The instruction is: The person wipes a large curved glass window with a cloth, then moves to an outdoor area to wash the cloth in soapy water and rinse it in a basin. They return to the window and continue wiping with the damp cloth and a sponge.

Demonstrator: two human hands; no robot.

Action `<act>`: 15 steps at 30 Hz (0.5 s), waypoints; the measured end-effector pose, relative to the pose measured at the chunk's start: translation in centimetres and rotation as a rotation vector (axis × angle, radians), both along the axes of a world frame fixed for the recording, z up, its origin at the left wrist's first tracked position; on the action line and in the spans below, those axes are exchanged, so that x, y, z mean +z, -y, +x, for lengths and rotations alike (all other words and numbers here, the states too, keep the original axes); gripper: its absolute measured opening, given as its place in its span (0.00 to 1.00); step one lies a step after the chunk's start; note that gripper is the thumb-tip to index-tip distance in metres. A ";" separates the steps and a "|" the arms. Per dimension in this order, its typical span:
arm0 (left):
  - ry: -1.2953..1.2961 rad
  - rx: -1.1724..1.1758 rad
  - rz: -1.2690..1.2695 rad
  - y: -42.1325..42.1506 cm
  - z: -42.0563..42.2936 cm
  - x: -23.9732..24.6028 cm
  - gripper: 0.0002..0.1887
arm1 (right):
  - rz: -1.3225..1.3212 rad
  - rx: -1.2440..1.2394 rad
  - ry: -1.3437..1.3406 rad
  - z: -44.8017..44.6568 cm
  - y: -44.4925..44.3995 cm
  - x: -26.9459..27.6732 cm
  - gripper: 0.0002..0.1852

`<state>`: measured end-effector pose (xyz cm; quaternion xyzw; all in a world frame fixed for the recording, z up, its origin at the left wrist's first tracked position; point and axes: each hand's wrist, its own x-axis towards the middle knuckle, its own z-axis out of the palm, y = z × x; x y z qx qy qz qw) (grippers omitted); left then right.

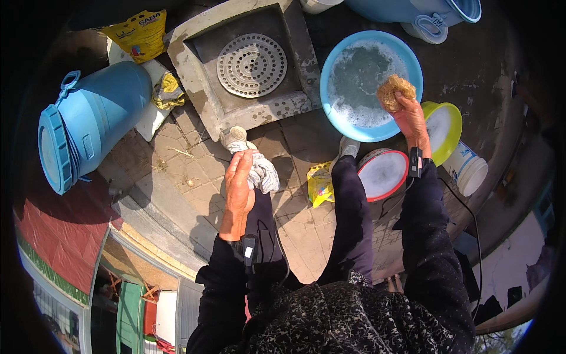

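Note:
My right hand (410, 117) grips a tan scrubbing pad (395, 92) over the right side of a round light-blue basin (327, 88) of sudsy water. My left hand (239, 186) is closed on a crumpled white cloth (265, 173) with grey marks, above my left leg and shoe. A red-rimmed basin (407, 170) and a yellow-green basin (457, 124), both holding pale, foamy liquid, sit below and to the right of the blue one. A yellow plastic packet (319, 183) lies beside my right foot.
A square concrete drain surround (265, 110) holds a perforated metal cover (252, 65). At left are a lidded blue barrel (106, 110), a yellow bag (141, 37) and a crumpled yellow wrapper (168, 92). A white bucket (469, 170) lies at right; another blue barrel (398, 9) is at the top.

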<state>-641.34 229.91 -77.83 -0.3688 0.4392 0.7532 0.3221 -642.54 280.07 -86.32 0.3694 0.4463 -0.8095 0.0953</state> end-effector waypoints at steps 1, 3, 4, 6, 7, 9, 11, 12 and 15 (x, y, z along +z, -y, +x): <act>0.008 0.017 0.035 0.9 -0.5 0.9 0.17 | 0.209 -0.049 0.198 -0.7 0.7 0.3 0.21; -0.018 -0.005 0.019 2.6 -1.4 3.4 0.18 | 0.700 0.141 0.432 -0.9 2.6 2.7 0.21; -0.066 -0.010 0.051 3.7 -1.5 5.2 0.18 | 0.522 0.044 0.314 -1.0 3.7 4.2 0.21; -0.071 -0.021 0.069 6.1 -2.8 8.0 0.18 | 0.276 -0.062 0.246 -1.6 6.4 7.8 0.23; -0.044 -0.023 0.091 7.6 -3.0 9.8 0.17 | 0.242 -0.101 0.278 -1.3 7.6 10.4 0.24; -0.074 -0.025 0.062 10.6 -3.7 12.5 0.15 | 0.051 -0.031 0.309 -1.7 9.5 15.1 0.26; -0.094 0.069 0.064 13.8 -3.8 15.2 0.14 | 0.001 -0.097 0.304 -2.5 11.9 18.8 0.26; -0.089 0.054 0.039 15.6 -3.6 16.2 0.12 | -0.089 -0.057 0.234 -2.8 13.0 20.2 0.26; -0.054 0.160 -0.055 20.6 -1.5 19.4 0.08 | -0.116 -0.041 0.228 -3.6 15.0 24.8 0.27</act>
